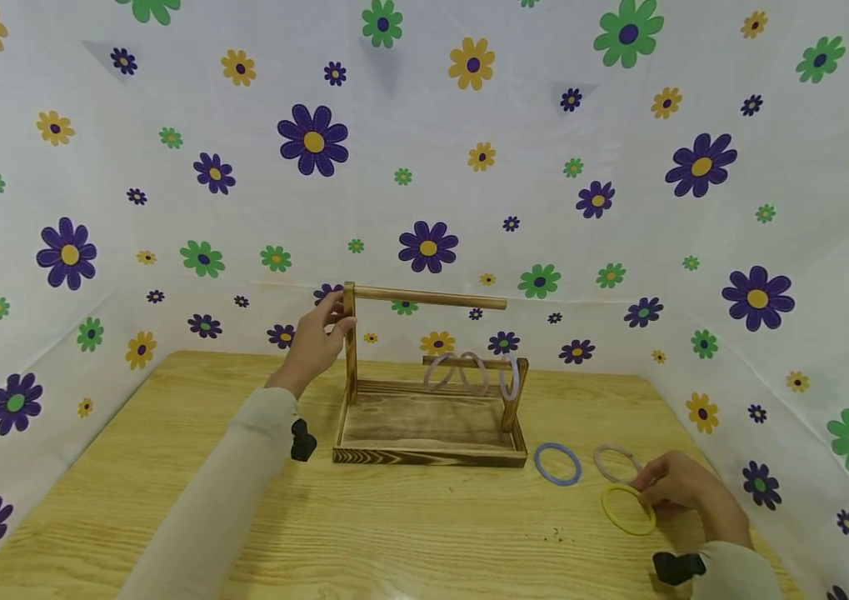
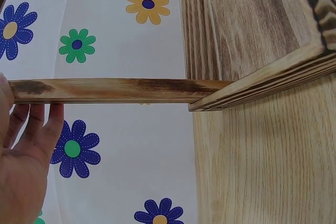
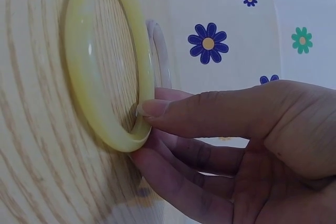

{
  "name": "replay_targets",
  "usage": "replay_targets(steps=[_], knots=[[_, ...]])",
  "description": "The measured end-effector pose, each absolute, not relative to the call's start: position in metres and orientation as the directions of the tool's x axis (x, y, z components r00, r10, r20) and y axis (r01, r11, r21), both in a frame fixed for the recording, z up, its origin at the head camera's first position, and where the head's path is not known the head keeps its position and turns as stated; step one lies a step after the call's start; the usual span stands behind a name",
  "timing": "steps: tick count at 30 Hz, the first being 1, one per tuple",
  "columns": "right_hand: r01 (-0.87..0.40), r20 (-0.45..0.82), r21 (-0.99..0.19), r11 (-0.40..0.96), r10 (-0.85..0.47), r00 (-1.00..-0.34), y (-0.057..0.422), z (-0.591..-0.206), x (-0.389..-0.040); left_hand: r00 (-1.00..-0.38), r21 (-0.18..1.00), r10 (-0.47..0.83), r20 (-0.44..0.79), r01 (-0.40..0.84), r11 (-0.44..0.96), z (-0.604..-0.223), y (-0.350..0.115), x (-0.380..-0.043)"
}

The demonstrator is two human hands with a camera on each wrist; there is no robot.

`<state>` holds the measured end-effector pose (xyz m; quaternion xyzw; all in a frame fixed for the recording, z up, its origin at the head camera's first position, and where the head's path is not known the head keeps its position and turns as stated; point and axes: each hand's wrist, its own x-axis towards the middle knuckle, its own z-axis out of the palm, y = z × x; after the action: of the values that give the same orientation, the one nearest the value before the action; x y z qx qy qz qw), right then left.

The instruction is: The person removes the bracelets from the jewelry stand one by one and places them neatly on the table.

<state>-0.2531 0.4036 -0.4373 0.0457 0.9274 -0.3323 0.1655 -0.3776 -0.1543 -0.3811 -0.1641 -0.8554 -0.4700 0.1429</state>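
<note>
In the head view, my left hand point(image 1: 313, 348) holds the top of the tall post point(image 1: 352, 358) of a wooden bangle stand. The left wrist view shows its fingers behind that post point(image 2: 105, 91). Down on the right, my right hand point(image 1: 685, 487) pinches a yellow bangle point(image 3: 81, 61) between thumb and fingers, its ring tilted close to the tabletop. A pale bangle point(image 3: 160, 51) lies just behind it. To its left rests a blue bangle point(image 1: 562, 482). Several pale bangles, among them a lilac one point(image 1: 516, 379), hang on the stand's lower bar point(image 1: 495, 363).
The stand's upper bar point(image 1: 431, 297) reaches right from the tall post, with a free right end. Below is its shallow wooden tray point(image 1: 431, 457). A flower-printed cloth point(image 1: 424, 200) encloses the wooden table point(image 1: 364, 533) at the back and sides.
</note>
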Motion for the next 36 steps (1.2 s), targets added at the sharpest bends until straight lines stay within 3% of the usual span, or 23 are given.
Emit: replay_targets(steps=[20,26,36], knots=[[0.201,-0.329,-0.589,0.783,-0.005,-0.944,0.399,-0.434,-0.25,-0.902,0.757,0.147,0.405,0.421,0.499,-0.383,-0.155,-0.377],[0.156,-0.305,-0.608,0.778,-0.049,-0.951,0.401,-0.423,-0.249,-0.899,0.752,0.151,0.41,0.427,0.502,-0.382,-0.154,-0.376],[0.006,-0.156,-0.65,0.76,-0.125,-0.98,0.372,-0.389,-0.248,-0.897,0.745,0.153,0.415,0.432,0.509,-0.382,-0.155,-0.377]])
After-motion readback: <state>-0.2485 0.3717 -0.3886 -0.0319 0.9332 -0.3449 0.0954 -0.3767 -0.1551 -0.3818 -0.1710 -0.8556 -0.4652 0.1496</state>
